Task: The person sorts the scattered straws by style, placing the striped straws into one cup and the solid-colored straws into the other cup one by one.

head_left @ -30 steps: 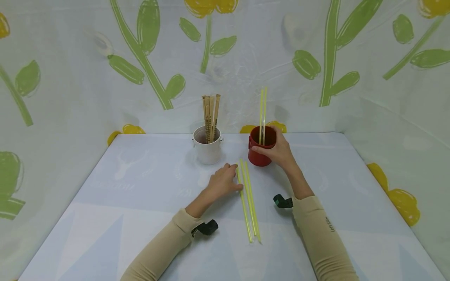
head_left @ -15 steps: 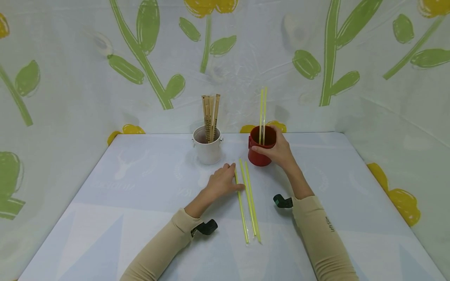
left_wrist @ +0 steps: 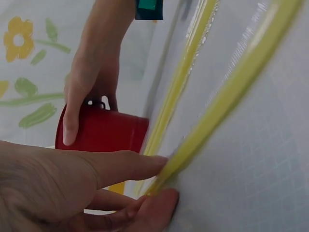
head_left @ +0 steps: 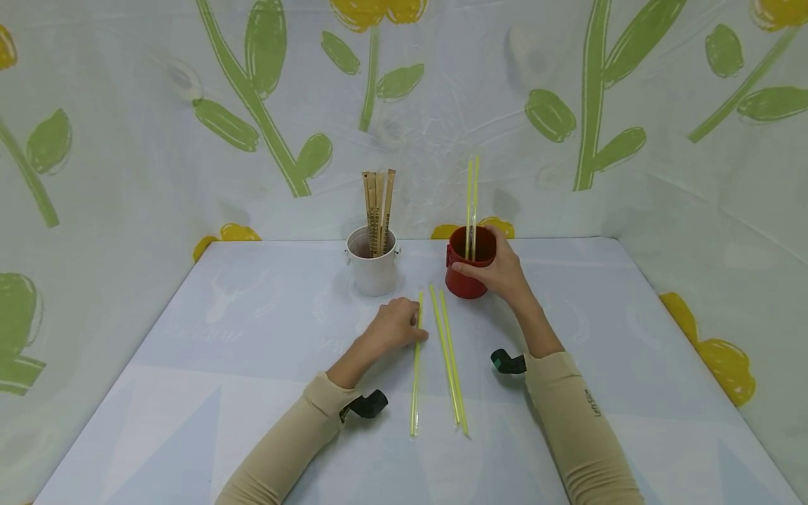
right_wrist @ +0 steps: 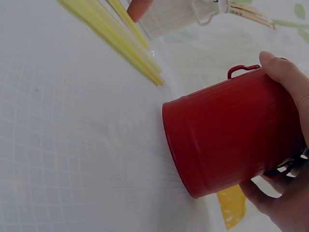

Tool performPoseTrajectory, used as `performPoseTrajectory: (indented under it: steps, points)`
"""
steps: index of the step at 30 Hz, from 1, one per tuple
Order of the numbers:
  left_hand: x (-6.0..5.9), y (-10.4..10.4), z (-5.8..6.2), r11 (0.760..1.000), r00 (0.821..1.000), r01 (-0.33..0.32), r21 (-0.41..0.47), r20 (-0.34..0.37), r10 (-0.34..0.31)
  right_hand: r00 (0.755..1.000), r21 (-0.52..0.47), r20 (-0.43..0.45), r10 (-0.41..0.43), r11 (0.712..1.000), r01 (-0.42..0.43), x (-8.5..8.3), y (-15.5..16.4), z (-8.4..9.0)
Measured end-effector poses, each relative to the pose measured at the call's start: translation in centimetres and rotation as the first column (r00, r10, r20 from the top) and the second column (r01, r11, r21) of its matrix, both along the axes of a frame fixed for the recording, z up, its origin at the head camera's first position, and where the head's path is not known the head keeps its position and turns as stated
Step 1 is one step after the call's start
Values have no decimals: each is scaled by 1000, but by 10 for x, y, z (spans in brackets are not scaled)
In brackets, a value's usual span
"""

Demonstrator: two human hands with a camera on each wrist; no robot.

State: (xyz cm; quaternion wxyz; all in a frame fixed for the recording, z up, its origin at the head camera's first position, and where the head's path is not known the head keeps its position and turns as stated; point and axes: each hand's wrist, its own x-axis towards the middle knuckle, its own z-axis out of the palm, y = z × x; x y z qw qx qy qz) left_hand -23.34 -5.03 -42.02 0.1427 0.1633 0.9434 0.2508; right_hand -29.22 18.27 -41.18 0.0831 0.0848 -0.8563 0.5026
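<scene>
My left hand (head_left: 394,325) pinches one yellow straw in a clear wrapper (head_left: 416,393) between thumb and fingers; in the left wrist view the straw (left_wrist: 227,96) slants away from the fingertips along the table. Two more wrapped yellow straws (head_left: 449,358) lie side by side on the table, to the right of it. At the back, my right hand (head_left: 501,270) grips the red bucket (head_left: 463,284) round its upper part, thumb on the near side. The bucket stands upright, and two yellow straws (head_left: 472,189) rise out of it.
Left of the red bucket stands a white bucket (head_left: 374,273) holding several paper-wrapped sticks (head_left: 377,210). Behind the table (head_left: 252,337) hangs a flower-patterned sheet (head_left: 442,105). Black wrist cameras stick out beside both sleeves.
My left hand has drawn one straw leftward, apart from the other two, and its fingers have closed round it. The right hand and the red bucket stay where they were.
</scene>
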Motion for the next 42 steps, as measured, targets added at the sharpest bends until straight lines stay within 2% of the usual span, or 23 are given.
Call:
performPoseTrajectory:
  steps: [12,19,27,38,42]
  points:
    - [1,-5,4,1000,1000,17,24,-16,-16,1000,10,13,-12,1000,12,-1,-1,1]
    - [1,-5,5,999,999,-10,43,37,8,1000,10,6,-10,1000,10,0,-1,1]
    - [0,-6,4,1000,999,-8,21,41,7,1000,11,4,-11,1000,11,0,-1,1]
    - [-3,-9,5,999,994,-26,46,110,21,1000,19,7,-18,1000,18,-2,-1,-1]
    - [-4,-11,6,999,993,-24,45,113,19,1000,14,8,-14,1000,14,-2,-1,-1]
